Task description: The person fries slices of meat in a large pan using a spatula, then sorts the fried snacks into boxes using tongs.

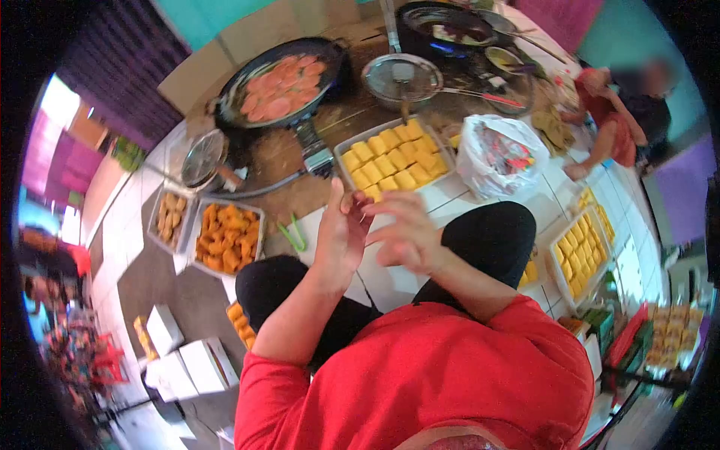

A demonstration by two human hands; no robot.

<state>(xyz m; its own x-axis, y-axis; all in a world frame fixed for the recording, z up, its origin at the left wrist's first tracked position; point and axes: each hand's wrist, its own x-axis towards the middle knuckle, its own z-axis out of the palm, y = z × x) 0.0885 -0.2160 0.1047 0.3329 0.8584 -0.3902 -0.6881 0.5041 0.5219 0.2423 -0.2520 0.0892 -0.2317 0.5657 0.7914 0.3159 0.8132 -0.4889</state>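
My left hand is raised in front of my knees, palm turned inward, fingers loosely bent and apart. Close beside it is my right hand, slightly blurred, with its fingers spread. I see nothing held in either hand; the small gap between the fingertips is partly hidden. Just beyond them a plastic tray of yellow rectangular pieces lies on the floor. A pair of green tongs rests left of my left hand, near a container of orange-brown fried pieces.
A large wok with pink-orange slices sits at the back left. Behind the tray are a strainer and a second pan over a blue flame. A white plastic bag and another yellow tray stand right. A person sits back right.
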